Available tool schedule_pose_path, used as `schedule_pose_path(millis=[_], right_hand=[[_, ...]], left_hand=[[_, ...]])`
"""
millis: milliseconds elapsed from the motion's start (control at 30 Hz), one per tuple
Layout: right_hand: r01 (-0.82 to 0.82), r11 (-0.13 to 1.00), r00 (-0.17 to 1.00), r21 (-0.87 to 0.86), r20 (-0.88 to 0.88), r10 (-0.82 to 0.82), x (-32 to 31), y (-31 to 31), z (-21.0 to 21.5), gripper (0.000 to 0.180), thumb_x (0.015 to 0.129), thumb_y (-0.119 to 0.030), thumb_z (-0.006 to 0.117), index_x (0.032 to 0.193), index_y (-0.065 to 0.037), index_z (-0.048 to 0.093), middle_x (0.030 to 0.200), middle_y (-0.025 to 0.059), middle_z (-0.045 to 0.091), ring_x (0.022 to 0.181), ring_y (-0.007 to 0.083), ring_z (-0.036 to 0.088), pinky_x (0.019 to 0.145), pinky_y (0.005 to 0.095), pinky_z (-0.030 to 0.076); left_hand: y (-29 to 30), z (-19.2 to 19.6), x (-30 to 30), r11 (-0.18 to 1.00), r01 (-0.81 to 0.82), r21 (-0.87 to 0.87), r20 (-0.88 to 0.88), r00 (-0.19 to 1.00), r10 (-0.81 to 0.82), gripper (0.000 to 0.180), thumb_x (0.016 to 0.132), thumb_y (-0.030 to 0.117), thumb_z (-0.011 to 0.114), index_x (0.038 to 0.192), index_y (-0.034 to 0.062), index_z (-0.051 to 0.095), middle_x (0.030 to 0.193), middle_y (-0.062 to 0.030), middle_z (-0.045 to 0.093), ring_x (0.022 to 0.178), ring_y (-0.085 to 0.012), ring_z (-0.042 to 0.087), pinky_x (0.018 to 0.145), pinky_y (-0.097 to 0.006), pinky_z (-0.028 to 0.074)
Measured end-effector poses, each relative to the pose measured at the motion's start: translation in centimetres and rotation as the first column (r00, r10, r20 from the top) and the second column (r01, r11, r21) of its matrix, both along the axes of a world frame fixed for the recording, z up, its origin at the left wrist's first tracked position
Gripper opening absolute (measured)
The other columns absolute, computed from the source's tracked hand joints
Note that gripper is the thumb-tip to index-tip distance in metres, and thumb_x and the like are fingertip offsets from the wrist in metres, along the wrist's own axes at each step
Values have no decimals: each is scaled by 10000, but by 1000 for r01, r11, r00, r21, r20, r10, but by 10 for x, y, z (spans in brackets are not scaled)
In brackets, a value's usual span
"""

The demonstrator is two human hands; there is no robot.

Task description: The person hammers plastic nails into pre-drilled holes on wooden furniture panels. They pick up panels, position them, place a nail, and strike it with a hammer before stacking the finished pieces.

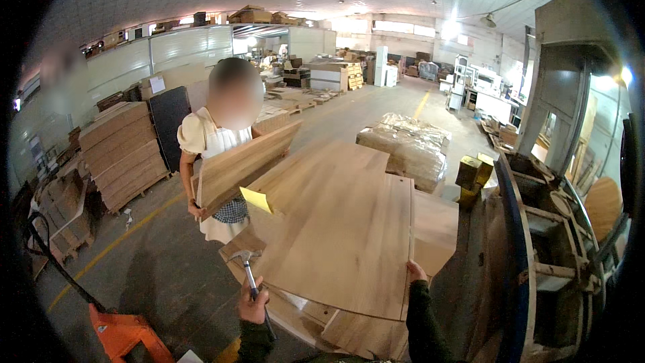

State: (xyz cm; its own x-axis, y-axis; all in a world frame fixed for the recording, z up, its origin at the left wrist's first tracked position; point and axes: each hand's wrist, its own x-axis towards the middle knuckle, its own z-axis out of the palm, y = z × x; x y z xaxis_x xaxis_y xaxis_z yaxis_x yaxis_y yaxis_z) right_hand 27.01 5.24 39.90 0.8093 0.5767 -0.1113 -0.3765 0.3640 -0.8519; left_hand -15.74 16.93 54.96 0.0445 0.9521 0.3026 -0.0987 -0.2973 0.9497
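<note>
Wood-grain panel [329, 235] sits centre frame, lying flat over other boards [366, 336], which seem to prop it up. My right hand [416, 271], lower right of centre, is at its right edge, likely steadying it; can't tell if those fingers pinch or just rest. My left hand [254, 304], lower left of centre, has fingers wrapped round the hammer [250, 271] mid-handle, head up-frame, probably for control. Co-worker [213, 136], left of centre, carries a tilted plank [245, 167].
</note>
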Motion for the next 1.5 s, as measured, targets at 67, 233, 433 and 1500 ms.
schedule_pose_path(millis=[67,233,433,1500], right_hand=[[14,992,1000,-129,-13,-16,-5,31,9,321,778,-235,566,1008,-12,557,984,117,565,915,195,530,759,304,426],[-60,953,987,-296,123,100,3,126,19,360,780,-287,550,1020,-19,561,981,97,568,848,197,543,736,300,417],[-5,961,909,-276,-401,-110,-47,143,128,326,850,-262,372,1100,-96,499,613,-2,381,433,103,267,370,277,244],[-213,855,876,472,-296,382,-206,-210,105,360,818,-355,453,1091,-125,497,700,-78,448,532,10,336,433,135,216]], left_hand=[[9,-30,-15,998,62,6,30,998,-62,410,666,91,560,1060,-8,501,747,-75,526,564,-94,444,511,-246,386],[-6,-37,-16,985,105,-134,194,978,-77,387,692,107,559,1060,1,500,736,-54,533,588,-103,473,529,-244,415],[-25,-40,-28,945,206,-253,120,976,-181,354,718,95,529,1054,-9,482,941,-93,524,769,-171,541,606,-267,477],[-209,21,181,291,954,-71,-382,243,-892,160,689,81,620,794,-23,560,570,-54,556,497,-104,509,466,-212,400]])
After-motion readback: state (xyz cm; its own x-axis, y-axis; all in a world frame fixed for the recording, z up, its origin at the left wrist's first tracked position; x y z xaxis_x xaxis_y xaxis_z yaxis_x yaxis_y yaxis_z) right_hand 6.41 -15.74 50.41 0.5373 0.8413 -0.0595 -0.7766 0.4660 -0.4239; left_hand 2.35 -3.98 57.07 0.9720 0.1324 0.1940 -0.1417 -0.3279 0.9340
